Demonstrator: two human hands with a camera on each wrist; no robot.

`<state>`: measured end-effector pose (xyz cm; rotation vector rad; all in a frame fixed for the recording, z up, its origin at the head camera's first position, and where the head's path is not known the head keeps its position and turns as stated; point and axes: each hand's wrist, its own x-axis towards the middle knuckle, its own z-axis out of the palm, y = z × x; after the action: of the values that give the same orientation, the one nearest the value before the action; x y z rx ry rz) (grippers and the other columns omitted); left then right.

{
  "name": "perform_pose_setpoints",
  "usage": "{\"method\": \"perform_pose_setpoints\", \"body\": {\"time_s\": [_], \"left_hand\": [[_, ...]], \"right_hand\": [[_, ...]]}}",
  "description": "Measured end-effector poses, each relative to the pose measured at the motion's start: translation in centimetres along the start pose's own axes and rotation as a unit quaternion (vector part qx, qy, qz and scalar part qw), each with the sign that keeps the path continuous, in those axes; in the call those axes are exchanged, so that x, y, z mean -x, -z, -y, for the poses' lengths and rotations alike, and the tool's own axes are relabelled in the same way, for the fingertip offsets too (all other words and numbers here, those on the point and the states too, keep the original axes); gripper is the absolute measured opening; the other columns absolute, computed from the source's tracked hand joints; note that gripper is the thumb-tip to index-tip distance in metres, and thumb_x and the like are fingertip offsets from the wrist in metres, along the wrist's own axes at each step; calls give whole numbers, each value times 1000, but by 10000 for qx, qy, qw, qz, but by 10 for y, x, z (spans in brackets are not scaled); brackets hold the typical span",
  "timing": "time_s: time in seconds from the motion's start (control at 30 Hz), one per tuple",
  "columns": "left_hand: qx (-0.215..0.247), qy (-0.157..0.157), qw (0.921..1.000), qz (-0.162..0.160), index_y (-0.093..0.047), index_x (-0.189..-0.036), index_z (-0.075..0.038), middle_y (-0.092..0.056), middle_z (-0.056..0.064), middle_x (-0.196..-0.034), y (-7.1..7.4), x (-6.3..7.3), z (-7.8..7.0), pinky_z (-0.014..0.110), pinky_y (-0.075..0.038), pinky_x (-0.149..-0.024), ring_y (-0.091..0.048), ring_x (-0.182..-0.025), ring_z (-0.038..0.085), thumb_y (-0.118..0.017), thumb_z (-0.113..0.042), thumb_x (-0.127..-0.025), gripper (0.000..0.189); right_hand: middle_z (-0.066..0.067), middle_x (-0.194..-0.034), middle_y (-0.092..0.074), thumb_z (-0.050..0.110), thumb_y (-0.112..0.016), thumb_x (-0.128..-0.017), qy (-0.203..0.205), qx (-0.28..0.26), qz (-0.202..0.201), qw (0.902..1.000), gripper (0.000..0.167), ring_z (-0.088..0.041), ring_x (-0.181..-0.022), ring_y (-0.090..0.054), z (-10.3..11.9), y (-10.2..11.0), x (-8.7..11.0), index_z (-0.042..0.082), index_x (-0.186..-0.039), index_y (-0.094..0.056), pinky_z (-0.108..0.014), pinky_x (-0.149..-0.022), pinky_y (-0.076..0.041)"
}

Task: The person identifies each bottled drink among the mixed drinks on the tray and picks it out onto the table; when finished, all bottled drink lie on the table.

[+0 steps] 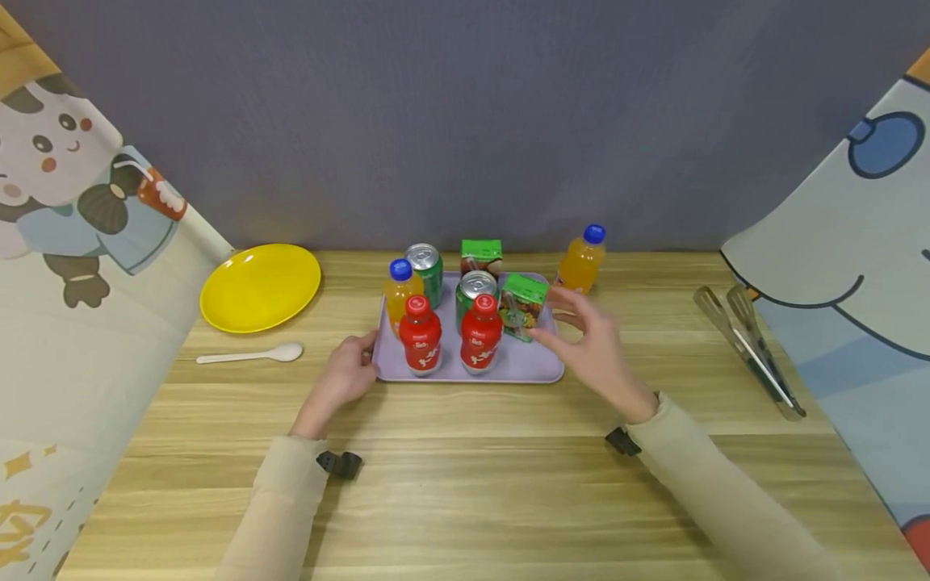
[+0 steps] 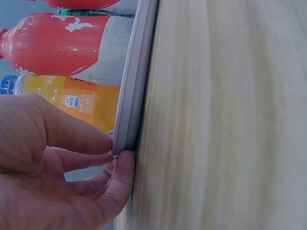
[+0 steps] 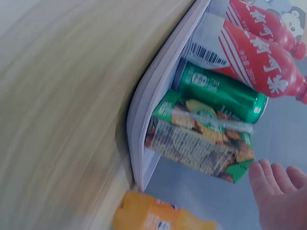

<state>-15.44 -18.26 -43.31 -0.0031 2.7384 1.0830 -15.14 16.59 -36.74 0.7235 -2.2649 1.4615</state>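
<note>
Plastic-looking lilac tray (image 1: 529, 365), rounded corners, on wood-grain tabletop (image 1: 465, 492). L hand (image 1: 347, 371) pinches tray's left rim. R hand (image 1: 594, 349) loosely spread by boxy green-brown carton (image 1: 525, 303), upright w/ clear-wrapped straw (image 3: 216, 121), tray's right side.

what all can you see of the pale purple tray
The pale purple tray is rectangular and looks like smooth plastic, with rounded corners and a low raised rim. It lies on the wood-grain table. The left hand pinches its left edge near the front corner. Two red plastic bottles stand near its front rim; a silver-topped green metal can and a blue-capped orange bottle hide more of its surface.
</note>
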Motion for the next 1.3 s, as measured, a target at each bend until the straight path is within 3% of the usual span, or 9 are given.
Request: {"method": "perform_pose_setpoints", "body": {"time_s": [0.57,0.87,1.17,1.3], "left_hand": [[-32,-44,10000,6,-36,-143,5,-49,25,-124,0,-2,1,35,-49,-72,-54,-94,29,-55,4,-82,64],[1,-37,10000,-2,-36,-143,5,-48,26,-123,1,-2,1,34,-50,-70,-54,-94,29,-55,5,-81,65],[18,-43,10000,-17,-36,-143,5,-49,26,-122,1,-1,1,33,-49,-68,-54,-91,29,-55,5,-81,65],[-3,-33,10000,7,-36,-143,5,-49,26,-122,1,-2,1,32,-48,-64,-54,-89,28,-54,4,-81,65]], "right_hand": [[-28,-122,-55,-2,-80,-73,-263,-187,332,9989,60,-43,-107,-55,9,-27,0,-10,-125,-52,-54,-85,-46],[-26,-125,-54,1,-80,-73,-492,-129,540,9972,65,-34,-110,-55,11,-37,-2,-10,-128,-48,-48,-87,-48],[-23,-128,-53,6,-83,-72,-689,-291,593,9954,74,-39,-111,-53,-19,-51,1,-6,-134,-45,-53,-87,-46],[-15,-131,-53,13,-84,-72,-703,-326,613,9951,75,-34,-112,-54,-26,-54,2,0,-135,-46,-52,-87,-47]]}}
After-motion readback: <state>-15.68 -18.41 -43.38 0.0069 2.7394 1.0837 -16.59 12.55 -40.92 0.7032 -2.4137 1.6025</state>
